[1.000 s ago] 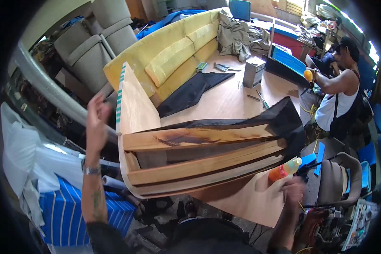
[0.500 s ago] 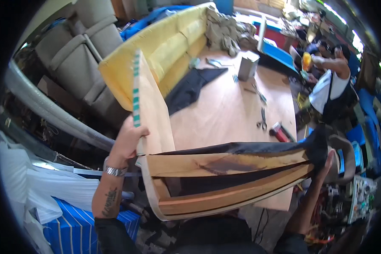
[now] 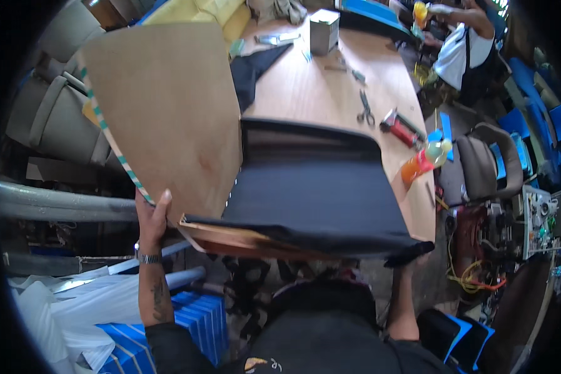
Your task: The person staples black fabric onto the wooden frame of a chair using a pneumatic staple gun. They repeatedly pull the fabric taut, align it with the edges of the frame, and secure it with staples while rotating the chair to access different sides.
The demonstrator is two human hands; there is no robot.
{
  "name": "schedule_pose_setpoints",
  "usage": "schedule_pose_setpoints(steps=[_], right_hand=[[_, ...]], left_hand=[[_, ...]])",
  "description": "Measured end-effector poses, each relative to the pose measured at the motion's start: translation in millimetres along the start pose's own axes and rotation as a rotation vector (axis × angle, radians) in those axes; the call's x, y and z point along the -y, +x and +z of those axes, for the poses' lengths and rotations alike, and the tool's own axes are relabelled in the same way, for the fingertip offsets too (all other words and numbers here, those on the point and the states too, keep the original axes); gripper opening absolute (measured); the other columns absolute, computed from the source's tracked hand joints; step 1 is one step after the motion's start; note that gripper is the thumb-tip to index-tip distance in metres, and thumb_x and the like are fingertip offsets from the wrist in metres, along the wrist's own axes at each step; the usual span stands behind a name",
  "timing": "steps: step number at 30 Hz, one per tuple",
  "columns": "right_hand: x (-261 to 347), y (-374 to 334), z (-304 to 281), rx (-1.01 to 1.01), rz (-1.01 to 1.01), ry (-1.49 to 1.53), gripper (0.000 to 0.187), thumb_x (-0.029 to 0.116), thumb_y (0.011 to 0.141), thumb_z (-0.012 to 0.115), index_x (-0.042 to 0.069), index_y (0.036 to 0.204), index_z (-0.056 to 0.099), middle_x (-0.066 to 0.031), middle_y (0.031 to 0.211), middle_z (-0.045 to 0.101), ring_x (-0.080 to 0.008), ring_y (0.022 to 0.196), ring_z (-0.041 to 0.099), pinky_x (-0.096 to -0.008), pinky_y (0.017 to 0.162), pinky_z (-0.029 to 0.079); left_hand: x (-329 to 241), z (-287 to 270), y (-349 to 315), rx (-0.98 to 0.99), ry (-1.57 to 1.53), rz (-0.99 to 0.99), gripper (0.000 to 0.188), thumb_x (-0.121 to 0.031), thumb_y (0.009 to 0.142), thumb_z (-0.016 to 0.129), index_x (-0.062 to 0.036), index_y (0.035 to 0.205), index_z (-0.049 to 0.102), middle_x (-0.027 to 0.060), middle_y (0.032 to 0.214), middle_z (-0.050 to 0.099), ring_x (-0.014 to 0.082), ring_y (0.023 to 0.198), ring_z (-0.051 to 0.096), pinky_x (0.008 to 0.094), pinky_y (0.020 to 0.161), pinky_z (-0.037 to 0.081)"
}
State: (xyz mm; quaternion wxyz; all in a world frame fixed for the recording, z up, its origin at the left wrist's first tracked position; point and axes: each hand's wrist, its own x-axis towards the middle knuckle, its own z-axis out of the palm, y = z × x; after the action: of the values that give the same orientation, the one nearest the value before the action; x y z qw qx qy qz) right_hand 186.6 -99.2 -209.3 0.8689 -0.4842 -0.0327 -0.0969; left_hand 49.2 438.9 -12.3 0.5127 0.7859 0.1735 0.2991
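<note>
Between both hands is a wooden seat-like frame (image 3: 224,238) covered in black fabric (image 3: 318,193), with a tall tan board (image 3: 168,112) standing at its left end. A green-and-white striped edge runs down the board's left side. My left hand (image 3: 151,215) is closed on the board's lower edge, its thumb on the tan face. At the frame's near right corner my right hand (image 3: 410,265) supports the black fabric; its fingers are mostly hidden beneath. The frame tilts over the near part of a wooden worktable (image 3: 293,93).
Scissors (image 3: 365,111), a red tool (image 3: 402,129), a bottle of orange drink (image 3: 421,165) and a metal tin (image 3: 324,32) are on the table. Beyond it, a person in a white top (image 3: 458,53) works. Grey chairs (image 3: 56,124) and a blue striped block (image 3: 193,318) lie left.
The frame has tipped over, so its wooden underside is mostly hidden and its black fabric faces up. The board has swung from edge-on to broad face. The orange bottle has come into view.
</note>
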Motion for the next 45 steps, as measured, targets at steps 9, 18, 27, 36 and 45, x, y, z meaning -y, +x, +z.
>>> schedule_pose_setpoints(steps=[9, 18, 27, 36, 45], right_hand=[[-126, 1, -62, -0.328, 0.275, -0.263, 0.042, 0.038, 0.098, 0.027, 0.005, 0.102, 0.053, -0.0089, 0.103, 0.055, -0.0194, 0.099, 0.052, -0.0330, 0.092, 0.039], [-101, 25, -44, 0.418, 0.144, -0.987, 0.048, 0.041, 0.096, 0.038, 0.001, 0.119, 0.052, -0.0178, 0.121, 0.052, -0.0295, 0.118, 0.046, -0.0367, 0.101, 0.033], [-42, 34, -21, 0.500, 0.061, -1.118, 0.053, 0.002, 0.057, 0.077, 0.006, 0.104, 0.053, -0.0110, 0.102, 0.056, -0.0278, 0.099, 0.056, -0.0346, 0.089, 0.044], [156, 74, 39, 0.692, -0.281, -1.275, 0.037, 0.020, 0.059, 0.078, 0.007, 0.089, 0.060, -0.0116, 0.086, 0.062, -0.0286, 0.079, 0.064, -0.0357, 0.070, 0.051], [242, 97, 165, 0.982, -0.800, -1.351, 0.047, 0.012, 0.050, 0.074, 0.009, 0.094, 0.060, -0.0070, 0.089, 0.059, -0.0270, 0.068, 0.058, -0.0348, 0.060, 0.046]], left_hand=[[115, 30, -84, -0.299, 0.107, 0.170, 0.047, -0.014, 0.089, 0.056, 0.0033, 0.126, 0.033, 0.0141, 0.117, 0.050, 0.0199, 0.104, 0.050, 0.0331, 0.094, 0.039], [133, 66, -115, -0.385, -0.012, -0.092, 0.035, -0.022, 0.095, 0.053, 0.0026, 0.118, 0.042, 0.0139, 0.116, 0.054, 0.0187, 0.103, 0.052, 0.0298, 0.092, 0.039], [110, 69, -124, -0.498, 0.155, -0.146, 0.039, -0.030, 0.097, 0.047, 0.0069, 0.111, 0.052, 0.0127, 0.106, 0.060, 0.0175, 0.095, 0.055, 0.0303, 0.086, 0.042], [71, 66, -254, -0.649, 0.018, -0.413, 0.036, -0.032, 0.097, 0.045, 0.0025, 0.106, 0.052, 0.0095, 0.097, 0.061, 0.0137, 0.083, 0.057, 0.0279, 0.072, 0.048], [119, 161, -311, -0.543, -0.397, -0.837, 0.059, -0.051, 0.094, 0.039, 0.0024, 0.117, 0.048, 0.0143, 0.103, 0.061, 0.0254, 0.091, 0.063, 0.0383, 0.063, 0.057]])
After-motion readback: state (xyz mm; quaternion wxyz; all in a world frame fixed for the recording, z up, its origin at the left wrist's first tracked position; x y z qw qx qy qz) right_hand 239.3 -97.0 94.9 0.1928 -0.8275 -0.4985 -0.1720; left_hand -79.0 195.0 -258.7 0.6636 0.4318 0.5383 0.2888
